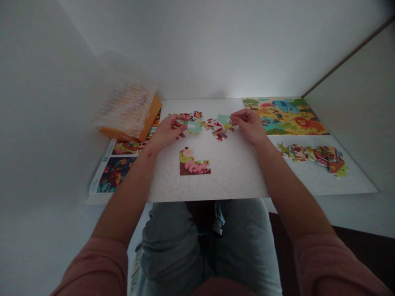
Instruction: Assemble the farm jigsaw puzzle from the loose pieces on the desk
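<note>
Above the white table [237, 174], the left hand [169, 130] is held half curled, its thumb and forefinger slightly apart beside a pale blue piece [194, 127]; whether that piece is gripped or merely touched cannot be told. By the right hand [249, 124], thumb and forefinger are brought together on the edge of another blue piece [224, 120]. Each piece can be judged light, stiff and flat, probably card; it is best taken by its rim, since the tabs could be bent or creased under a hard pinch. Between the hands, red and white pieces [212, 124] are scattered near both blue ones. Nearer the body, a joined corner [197, 166] showing a pink body is left flat, untouched. Beyond the right forearm, a heap of pieces [330, 158] is spread below a picture board [284, 117].
</note>
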`<state>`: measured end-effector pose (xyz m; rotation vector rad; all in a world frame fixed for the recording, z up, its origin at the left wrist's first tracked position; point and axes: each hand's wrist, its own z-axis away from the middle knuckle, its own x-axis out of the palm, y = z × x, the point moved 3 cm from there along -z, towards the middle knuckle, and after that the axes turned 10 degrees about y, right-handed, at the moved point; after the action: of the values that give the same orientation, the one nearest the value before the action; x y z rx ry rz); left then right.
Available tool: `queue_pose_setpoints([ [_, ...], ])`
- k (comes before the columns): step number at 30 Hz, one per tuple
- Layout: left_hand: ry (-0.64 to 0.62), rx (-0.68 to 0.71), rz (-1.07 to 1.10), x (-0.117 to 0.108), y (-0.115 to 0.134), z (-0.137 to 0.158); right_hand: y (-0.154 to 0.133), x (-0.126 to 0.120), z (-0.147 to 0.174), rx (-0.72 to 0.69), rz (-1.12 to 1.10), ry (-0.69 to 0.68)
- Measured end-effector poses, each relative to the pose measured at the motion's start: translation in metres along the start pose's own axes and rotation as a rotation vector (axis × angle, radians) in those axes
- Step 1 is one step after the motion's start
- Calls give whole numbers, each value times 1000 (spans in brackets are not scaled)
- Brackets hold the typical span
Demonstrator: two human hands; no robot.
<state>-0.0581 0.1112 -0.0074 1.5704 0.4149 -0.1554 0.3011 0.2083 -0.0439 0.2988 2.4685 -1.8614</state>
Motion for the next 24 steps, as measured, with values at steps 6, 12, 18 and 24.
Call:
queue_pose_setpoints([
  [6,-57,55,-57,4,0,2,6,-8,-4,5,34,15],
  [12,-46,117,-175,4,-1,3,18,-11,-9,-16,72,34],
  [18,105,225,-457,-8,-1,2,35,-14,-12,-64,157,66],
  [24,191,213,-640,-13,-4,6,36,-17,-9,-139,367,-33],
])
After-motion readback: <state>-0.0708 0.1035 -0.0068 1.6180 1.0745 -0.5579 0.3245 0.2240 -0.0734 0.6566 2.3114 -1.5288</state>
